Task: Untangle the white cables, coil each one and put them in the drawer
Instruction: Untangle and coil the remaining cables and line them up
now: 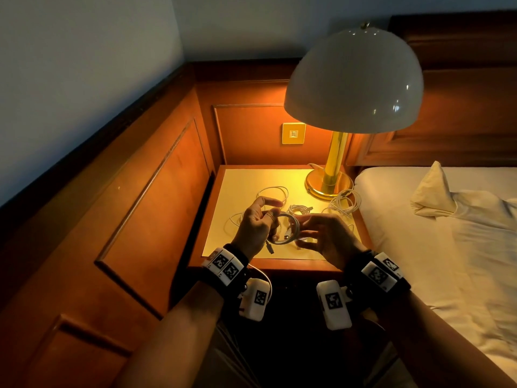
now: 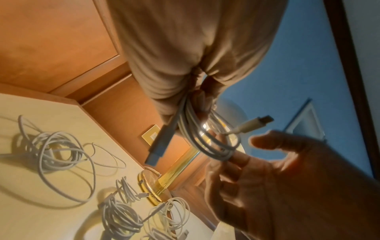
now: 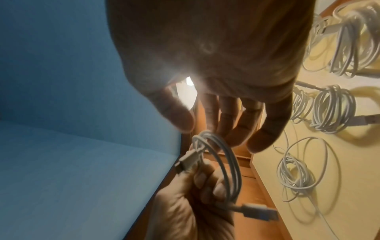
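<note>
My left hand (image 1: 261, 221) grips a coiled white cable (image 1: 289, 232) above the front of the nightstand top (image 1: 240, 189). In the left wrist view its curled fingers (image 2: 197, 104) clamp the coil (image 2: 213, 146), and both plugs stick out. My right hand (image 1: 319, 235) is open, its straight fingers (image 3: 228, 116) at the coil's (image 3: 226, 164) right side. Other white cables lie on the top: a loose one (image 1: 272, 191) at the back, a bundle (image 1: 300, 210) in the middle, and another (image 1: 344, 204) by the lamp base. No drawer shows.
A brass lamp with a white dome shade (image 1: 354, 79) stands at the back right of the nightstand, its base (image 1: 328, 183) near the cables. A bed with white sheets (image 1: 447, 247) is on the right. Wood panelling (image 1: 145, 197) closes the left and back.
</note>
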Motion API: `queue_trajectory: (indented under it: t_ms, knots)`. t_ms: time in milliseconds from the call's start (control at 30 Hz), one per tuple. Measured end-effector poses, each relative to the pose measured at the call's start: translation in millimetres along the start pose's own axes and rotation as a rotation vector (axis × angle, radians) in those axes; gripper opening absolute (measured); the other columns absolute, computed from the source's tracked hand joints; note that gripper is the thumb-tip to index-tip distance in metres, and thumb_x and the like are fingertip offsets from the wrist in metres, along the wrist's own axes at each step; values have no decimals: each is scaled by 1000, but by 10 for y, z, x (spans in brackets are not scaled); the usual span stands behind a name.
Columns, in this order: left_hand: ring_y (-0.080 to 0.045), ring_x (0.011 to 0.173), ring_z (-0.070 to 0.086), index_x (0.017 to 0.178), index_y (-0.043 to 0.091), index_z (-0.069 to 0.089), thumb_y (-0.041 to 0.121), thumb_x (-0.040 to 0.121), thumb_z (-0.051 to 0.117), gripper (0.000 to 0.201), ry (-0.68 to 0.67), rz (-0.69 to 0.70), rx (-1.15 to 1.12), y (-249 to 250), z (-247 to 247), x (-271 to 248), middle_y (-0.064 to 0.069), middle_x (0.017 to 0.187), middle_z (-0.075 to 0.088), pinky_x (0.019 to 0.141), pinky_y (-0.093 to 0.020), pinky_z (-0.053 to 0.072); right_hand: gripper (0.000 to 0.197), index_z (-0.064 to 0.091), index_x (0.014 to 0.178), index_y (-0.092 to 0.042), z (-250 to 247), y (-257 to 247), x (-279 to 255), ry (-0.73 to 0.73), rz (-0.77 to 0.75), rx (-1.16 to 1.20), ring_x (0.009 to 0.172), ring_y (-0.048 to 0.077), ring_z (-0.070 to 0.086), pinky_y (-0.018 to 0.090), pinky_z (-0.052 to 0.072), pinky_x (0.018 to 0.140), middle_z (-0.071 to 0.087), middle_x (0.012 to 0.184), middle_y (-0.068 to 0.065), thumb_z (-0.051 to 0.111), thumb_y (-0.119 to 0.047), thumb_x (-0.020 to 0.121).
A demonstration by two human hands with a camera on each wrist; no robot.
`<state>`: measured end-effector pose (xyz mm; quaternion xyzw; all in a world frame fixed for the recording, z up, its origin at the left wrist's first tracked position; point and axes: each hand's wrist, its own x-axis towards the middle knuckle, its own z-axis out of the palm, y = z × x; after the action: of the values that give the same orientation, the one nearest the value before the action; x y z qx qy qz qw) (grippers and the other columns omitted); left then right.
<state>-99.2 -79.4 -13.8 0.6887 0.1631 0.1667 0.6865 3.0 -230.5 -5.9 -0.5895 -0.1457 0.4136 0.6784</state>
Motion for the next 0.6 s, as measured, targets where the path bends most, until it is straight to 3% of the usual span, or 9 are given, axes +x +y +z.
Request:
queue_trajectory:
  t_ms: [100,167,233,267,333,400,433,500,600]
  knots:
    - [-11,47,44,121,6,52,6,105,44,18,51,43,81,-42,45,16,8,53,48,50,-31,45,32,62,111,-3,54,74,-8,-62,-27,-111,94,26,62,35,51,81,63,104,21,62,0,79]
    - [-11,45,44,119,7,52,6,105,44,17,61,59,87,-44,69,18,8,52,49,48,-31,44,35,58,114,-4,90,170,2,-29,-100,-216,91,23,65,28,53,74,65,105,20,66,7,82]
    - [-12,46,44,119,8,53,5,104,45,17,46,72,85,-38,80,20,6,54,49,46,-29,45,27,57,110,-6,116,241,11,57,-231,-327,82,17,67,22,53,65,67,97,15,69,-4,86]
    - [-12,47,44,119,8,54,5,104,45,17,32,73,79,-33,84,16,6,55,48,47,-30,46,21,57,107,-7,116,273,28,100,-296,-393,79,17,67,23,54,63,66,93,13,67,-13,90]
    - [-15,50,45,120,9,54,5,104,45,18,-6,60,40,-38,76,10,3,57,48,50,-32,47,21,56,103,-9,118,311,55,160,-390,-551,76,27,64,38,57,61,63,87,13,56,-30,97]
    - [-15,51,44,123,8,52,4,105,44,20,-48,26,-23,-27,67,-5,2,58,47,53,-33,47,24,56,104,-11,139,343,75,190,-450,-717,71,29,62,45,56,60,62,83,11,45,-33,101]
    - [-14,51,44,124,8,51,4,105,44,21,-65,12,-60,-21,67,-16,3,57,47,53,-32,47,23,56,103,-11,155,364,80,203,-487,-794,68,25,61,40,56,57,62,82,7,42,-29,103]
    - [-12,53,46,126,8,49,5,106,43,21,-91,-3,-119,-5,91,-67,5,57,50,54,-30,50,20,56,102,-6,193,389,83,238,-569,-920,64,17,59,20,49,51,60,82,1,40,-17,103]
    - [-17,70,61,127,11,52,17,108,40,24,-81,-29,-116,-19,120,-131,-1,73,63,69,-37,58,14,55,102,-2,238,380,87,296,-602,-932,65,15,59,15,44,50,60,82,4,42,-8,101]
